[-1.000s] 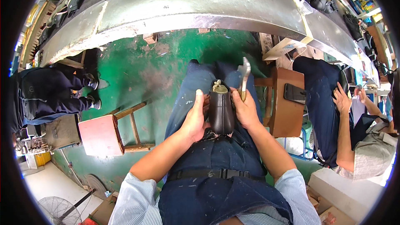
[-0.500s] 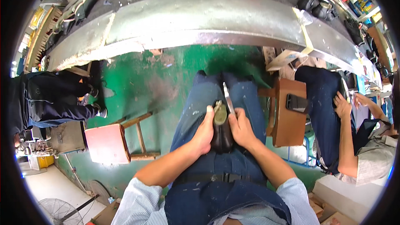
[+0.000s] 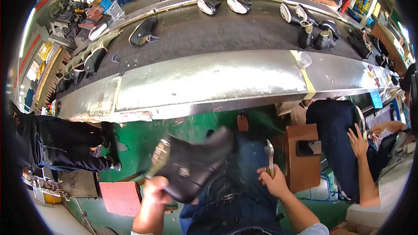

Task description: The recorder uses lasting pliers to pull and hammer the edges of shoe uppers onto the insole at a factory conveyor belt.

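My left hand (image 3: 156, 191) is closed around a black boot (image 3: 187, 169), lifted left of my lap and tilted, slightly blurred by motion. An olive-green last with a metal fitting shows at its opening beside my thumb, and a small pale emblem marks its side. In my right hand (image 3: 275, 182), held over my right thigh, a slim metal hand tool (image 3: 271, 159) points upward; its head is pale and narrow, and its exact kind cannot be made out. The boot and the tool are apart.
Ahead runs a long metal-edged workbench (image 3: 209, 80) with several dark shoes (image 3: 239, 5) on its black top. A brown stool (image 3: 303, 169) carrying a phone (image 3: 308, 148) stands at my right, beside a seated person. A pink-topped stool (image 3: 120, 198) is at my left; another person stands beyond.
The boot has left my lap, rising up and to the left in my left hand. My right hand has moved away to the right with the tool. My view has tilted up, showing more bench.
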Available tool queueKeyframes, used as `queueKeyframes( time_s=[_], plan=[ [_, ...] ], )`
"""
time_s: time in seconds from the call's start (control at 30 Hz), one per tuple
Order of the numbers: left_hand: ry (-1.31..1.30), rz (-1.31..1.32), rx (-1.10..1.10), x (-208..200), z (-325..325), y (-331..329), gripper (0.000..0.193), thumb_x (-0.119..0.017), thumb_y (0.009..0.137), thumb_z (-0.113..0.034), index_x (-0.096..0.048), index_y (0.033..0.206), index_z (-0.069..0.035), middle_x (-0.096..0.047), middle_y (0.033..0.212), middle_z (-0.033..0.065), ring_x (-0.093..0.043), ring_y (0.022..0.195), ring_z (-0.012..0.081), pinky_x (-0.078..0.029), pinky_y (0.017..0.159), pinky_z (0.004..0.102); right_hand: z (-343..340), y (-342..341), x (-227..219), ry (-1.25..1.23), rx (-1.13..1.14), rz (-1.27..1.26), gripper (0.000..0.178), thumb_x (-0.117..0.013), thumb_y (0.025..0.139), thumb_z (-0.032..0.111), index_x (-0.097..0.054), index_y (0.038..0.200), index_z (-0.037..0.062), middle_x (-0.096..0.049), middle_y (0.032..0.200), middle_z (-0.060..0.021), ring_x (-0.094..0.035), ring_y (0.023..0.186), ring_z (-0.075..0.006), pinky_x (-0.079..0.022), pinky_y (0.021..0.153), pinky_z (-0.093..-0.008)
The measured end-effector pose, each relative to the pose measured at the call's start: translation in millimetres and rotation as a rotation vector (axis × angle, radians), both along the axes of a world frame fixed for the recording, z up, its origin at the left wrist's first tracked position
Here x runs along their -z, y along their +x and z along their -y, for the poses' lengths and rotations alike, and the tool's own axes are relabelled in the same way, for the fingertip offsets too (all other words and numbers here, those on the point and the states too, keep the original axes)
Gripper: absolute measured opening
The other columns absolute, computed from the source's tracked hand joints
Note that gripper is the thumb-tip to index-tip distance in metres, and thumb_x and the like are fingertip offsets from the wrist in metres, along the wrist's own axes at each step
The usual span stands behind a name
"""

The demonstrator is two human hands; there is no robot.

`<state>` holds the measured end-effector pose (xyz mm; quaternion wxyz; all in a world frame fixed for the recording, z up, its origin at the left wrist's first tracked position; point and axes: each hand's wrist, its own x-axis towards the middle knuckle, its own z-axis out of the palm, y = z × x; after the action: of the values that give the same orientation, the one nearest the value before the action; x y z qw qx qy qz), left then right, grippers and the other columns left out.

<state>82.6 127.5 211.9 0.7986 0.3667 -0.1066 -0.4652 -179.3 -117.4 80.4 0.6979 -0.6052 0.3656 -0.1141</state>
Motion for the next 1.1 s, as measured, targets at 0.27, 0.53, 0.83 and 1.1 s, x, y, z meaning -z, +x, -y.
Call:
queueKeyframes(
  time_s=[0.27, 0.53, 0.83, 1.1],
  plan=[
    [-0.034, 0.532, -0.403, -40.2, 210.1, 218.5, 0.048, -0.062, 0.086, -0.011, -0.049, 0.131, 0.002, -0.061, 0.117, 0.0128, -0.061, 0.105, 0.0235, -0.050, 0.093, 0.0376, 34.3, -0.4, 2.8, 0.052, 0.065, -0.208, 0.030, -0.067, 0.087, 0.017, -0.052, 0.106, -0.0018, -0.067, 0.087, -0.0060, -0.063, 0.072, -0.0123, -0.052, 0.068, -0.0286],
    [0.486, 1.036, -0.492, 49.9, 306.4, 358.5, 0.064, -0.073, 0.079, -0.016, -0.045, 0.134, -0.002, -0.058, 0.123, 0.0094, -0.054, 0.113, 0.0193, -0.041, 0.100, 0.0318, 136.2, 70.4, -111.5, -0.395, -0.144, -0.259, 0.039, -0.073, 0.084, 0.021, -0.052, 0.109, 0.0012, -0.070, 0.093, -0.0098, -0.068, 0.085, -0.0200, -0.053, 0.080, -0.0333],
    [1.000, 1.761, 0.076, 52.2, 165.6, 266.4, 0.075, -0.062, 0.088, -0.026, -0.028, 0.147, 0.005, -0.030, 0.150, 0.0315, -0.024, 0.141, 0.0500, -0.018, 0.117, 0.0544, 327.0, 294.0, -151.4, -0.806, -0.009, -0.243, 0.040, -0.066, 0.087, 0.034, -0.057, 0.101, -0.0014, -0.066, 0.089, -0.0186, -0.066, 0.087, -0.0336, -0.050, 0.079, -0.0403],
    [0.999, 1.839, 0.076, 39.3, 160.6, 250.2, 0.071, -0.064, 0.075, -0.030, -0.045, 0.134, 0.006, -0.035, 0.144, 0.0333, -0.031, 0.134, 0.0545, -0.020, 0.109, 0.0661, 531.6, 472.2, -89.0, -0.990, 0.396, -0.306, 0.055, -0.070, 0.083, 0.045, -0.063, 0.097, -0.0077, -0.069, 0.093, -0.0241, -0.069, 0.089, -0.0347, -0.052, 0.080, -0.0425]
  ],
)
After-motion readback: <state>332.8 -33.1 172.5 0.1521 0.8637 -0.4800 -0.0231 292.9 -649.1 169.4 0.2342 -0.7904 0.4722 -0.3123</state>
